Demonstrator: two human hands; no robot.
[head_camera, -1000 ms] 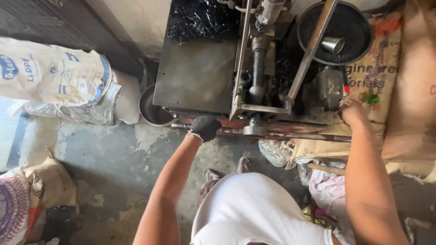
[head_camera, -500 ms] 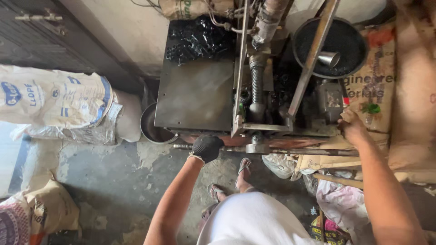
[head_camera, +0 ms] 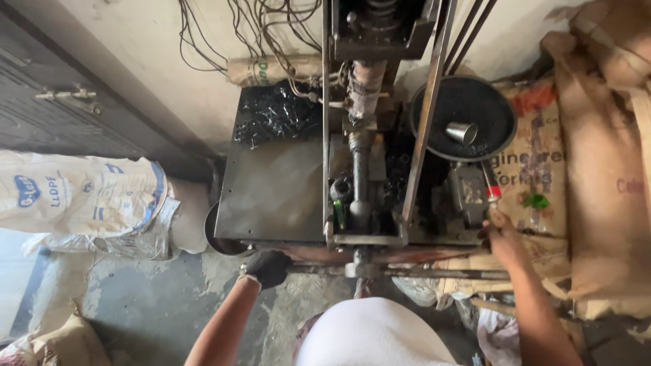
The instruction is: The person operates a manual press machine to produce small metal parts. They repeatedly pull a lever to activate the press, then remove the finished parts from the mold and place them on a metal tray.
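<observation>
A dark metal press machine (head_camera: 285, 196) with a vertical screw shaft (head_camera: 359, 169) stands against the wall. My left hand (head_camera: 266, 268), in a black glove, grips the left end of the horizontal steel bar (head_camera: 407, 272) that runs across the machine's front. My right hand (head_camera: 503, 237), bare, rests at the machine's right side, fingers closed on a red-tipped lever (head_camera: 489, 184) beside a grey block. A black round pan (head_camera: 464, 118) holding a small steel cup (head_camera: 461, 131) sits at the upper right.
White printed sacks (head_camera: 81, 203) lie on the floor at the left. Brown sacks (head_camera: 597, 176) are piled at the right. A heap of shiny black pieces (head_camera: 278, 112) rests on the machine's back. Loose wires (head_camera: 258, 27) hang down the wall. A dark door (head_camera: 61, 102) is at the upper left.
The view has tilted up toward the wall, showing more of the machine's top. My left hand stays on the bar; my right hand has shifted slightly toward the lever.
</observation>
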